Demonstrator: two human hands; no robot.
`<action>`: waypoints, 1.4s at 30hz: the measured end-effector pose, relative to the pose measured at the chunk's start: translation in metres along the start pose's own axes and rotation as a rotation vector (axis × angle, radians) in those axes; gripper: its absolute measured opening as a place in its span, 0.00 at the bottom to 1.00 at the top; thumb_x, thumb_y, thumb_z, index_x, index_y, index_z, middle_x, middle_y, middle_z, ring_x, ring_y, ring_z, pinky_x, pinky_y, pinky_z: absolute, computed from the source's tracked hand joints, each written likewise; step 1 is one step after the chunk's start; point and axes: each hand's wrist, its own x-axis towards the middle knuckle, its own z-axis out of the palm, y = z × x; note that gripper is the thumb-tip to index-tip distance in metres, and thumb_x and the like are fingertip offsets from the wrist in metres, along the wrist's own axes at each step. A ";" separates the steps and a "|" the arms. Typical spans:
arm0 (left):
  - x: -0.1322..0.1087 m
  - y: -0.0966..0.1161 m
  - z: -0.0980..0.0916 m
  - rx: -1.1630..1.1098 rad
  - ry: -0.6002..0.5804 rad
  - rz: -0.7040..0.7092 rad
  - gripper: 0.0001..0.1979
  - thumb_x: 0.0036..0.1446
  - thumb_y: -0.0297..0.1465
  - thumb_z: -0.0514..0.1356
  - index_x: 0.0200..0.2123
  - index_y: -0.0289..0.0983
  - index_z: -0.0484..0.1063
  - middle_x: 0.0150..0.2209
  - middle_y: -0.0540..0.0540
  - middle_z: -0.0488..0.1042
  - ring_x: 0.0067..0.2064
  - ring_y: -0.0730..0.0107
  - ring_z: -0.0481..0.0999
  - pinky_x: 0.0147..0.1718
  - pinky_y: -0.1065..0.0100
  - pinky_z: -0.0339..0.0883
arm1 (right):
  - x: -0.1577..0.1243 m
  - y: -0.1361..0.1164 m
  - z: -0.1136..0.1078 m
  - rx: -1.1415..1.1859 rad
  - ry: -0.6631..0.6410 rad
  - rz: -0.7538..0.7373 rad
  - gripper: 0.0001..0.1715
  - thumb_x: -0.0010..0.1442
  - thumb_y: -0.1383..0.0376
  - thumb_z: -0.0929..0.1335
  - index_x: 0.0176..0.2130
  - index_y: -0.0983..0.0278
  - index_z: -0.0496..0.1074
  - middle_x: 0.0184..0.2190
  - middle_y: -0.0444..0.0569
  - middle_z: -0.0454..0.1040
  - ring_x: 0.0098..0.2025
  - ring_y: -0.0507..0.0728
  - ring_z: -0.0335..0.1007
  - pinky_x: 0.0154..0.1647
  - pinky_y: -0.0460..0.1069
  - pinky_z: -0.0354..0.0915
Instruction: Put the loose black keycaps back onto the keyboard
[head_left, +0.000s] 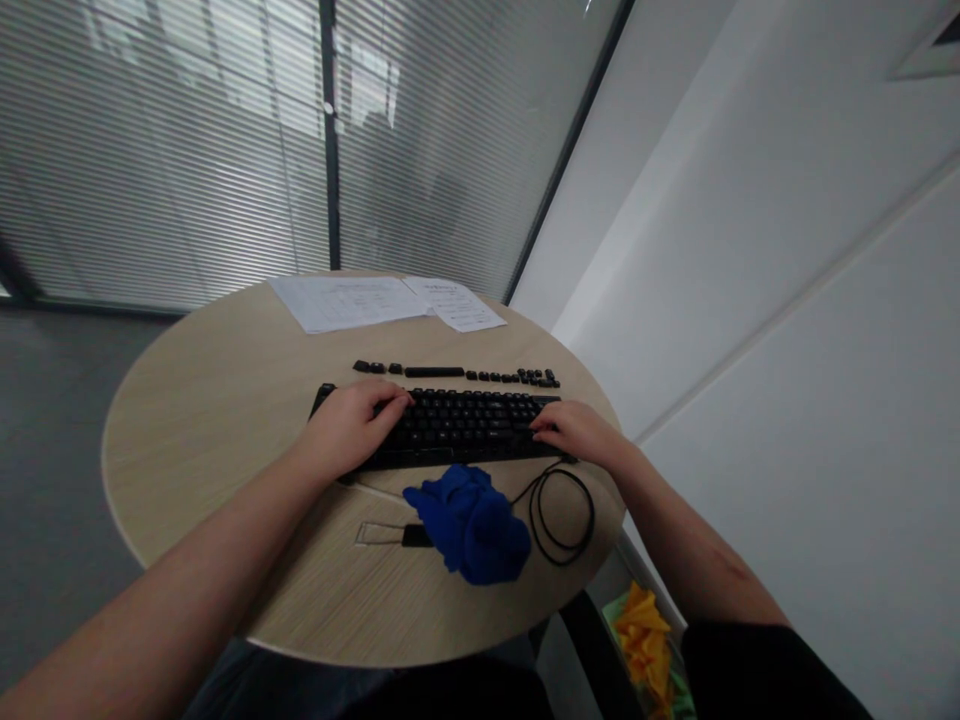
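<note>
Keyboard (469, 422) on a bench (195, 400), left hand (358, 418) and right hand (576, 430) curled over its ends, grip unclear; loose keycaps (435, 371) just beyond it could scatter if it were shoved away.

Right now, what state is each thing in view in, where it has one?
Keyboard, lying flat
Left hand, fingers bent, on its left part
Right hand, fingers bent, at its right end
Keycaps, loose, lined up beyond it
Blue cloth, crumpled
Wire tool, handle end hidden by the cloth
Cable, coiled
Papers, lying flat
Yellow material, crumpled
</note>
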 end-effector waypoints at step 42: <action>-0.002 0.002 -0.005 -0.058 0.029 0.038 0.19 0.64 0.41 0.51 0.36 0.39 0.78 0.38 0.44 0.81 0.42 0.58 0.79 0.45 0.59 0.70 | 0.039 0.013 -0.023 -0.160 -0.165 0.030 0.08 0.60 0.62 0.72 0.37 0.56 0.85 0.34 0.45 0.84 0.35 0.56 0.78 0.34 0.46 0.62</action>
